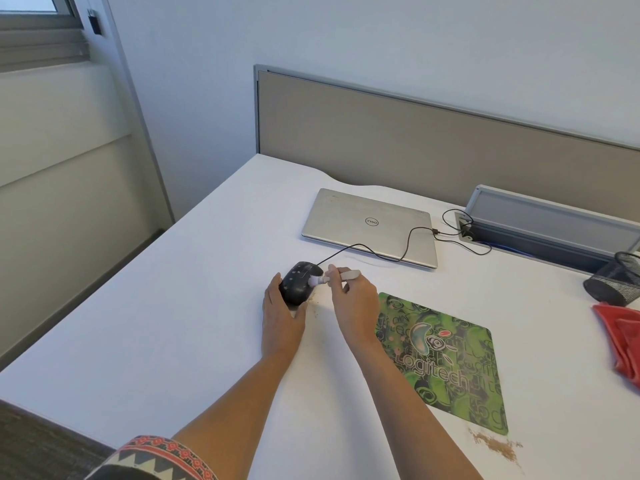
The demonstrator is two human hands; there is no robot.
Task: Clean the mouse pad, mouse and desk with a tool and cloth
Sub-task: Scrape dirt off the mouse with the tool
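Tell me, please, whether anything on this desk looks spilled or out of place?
Yes. Brown crumbs lie scattered on the white desk off the mouse pad's near corner, with a few more beside the mouse. The mouse sits off its pad, held by the left hand while the right hand brushes it.

The desk (173, 323) is white, smooth and matt. On it lies the mouse (299, 282), dark plastic with a dull shine and pale dusty spots. The brush (334, 276) touching the mouse has a pale plastic handle and soft, light bristles. Right of the mouse, the mouse pad (446, 362) looks like flat printed cloth, green and matt. Behind the mouse, the laptop (370, 225) is silver metal with a soft, brushed shine. Far right of the mouse sits a black wire-mesh cup (620, 278) and a red soft cloth (623, 344). Brown crumbs (497, 445) look rough and grainy.
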